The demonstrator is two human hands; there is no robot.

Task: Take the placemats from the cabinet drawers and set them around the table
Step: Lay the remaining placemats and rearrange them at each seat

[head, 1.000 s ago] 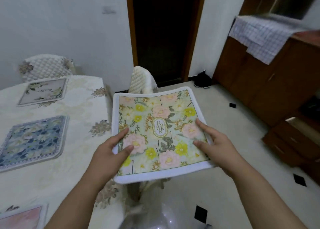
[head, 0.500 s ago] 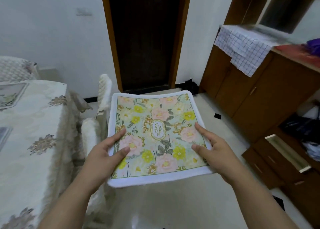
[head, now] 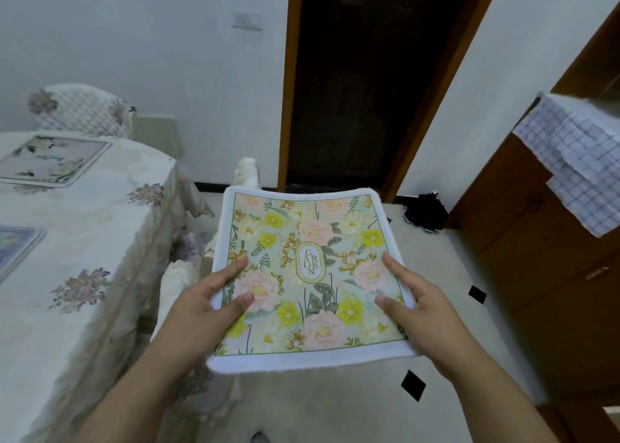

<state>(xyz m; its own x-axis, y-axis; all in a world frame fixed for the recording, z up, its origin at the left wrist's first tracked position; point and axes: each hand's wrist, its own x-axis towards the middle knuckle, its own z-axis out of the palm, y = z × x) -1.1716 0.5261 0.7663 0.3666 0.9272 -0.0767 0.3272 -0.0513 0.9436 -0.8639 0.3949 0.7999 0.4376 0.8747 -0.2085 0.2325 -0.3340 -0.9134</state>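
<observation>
Now both hands grasp the floral placemat (head: 310, 275): left hand (head: 204, 308) at its left edge, right hand (head: 419, 305) at its right, right of the table (head: 84, 241).

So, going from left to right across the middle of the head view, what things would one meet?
table → left hand → flowered placemat → right hand → wooden cabinet. The checked cloth overlaps the cabinet, so I leave it out.
</observation>
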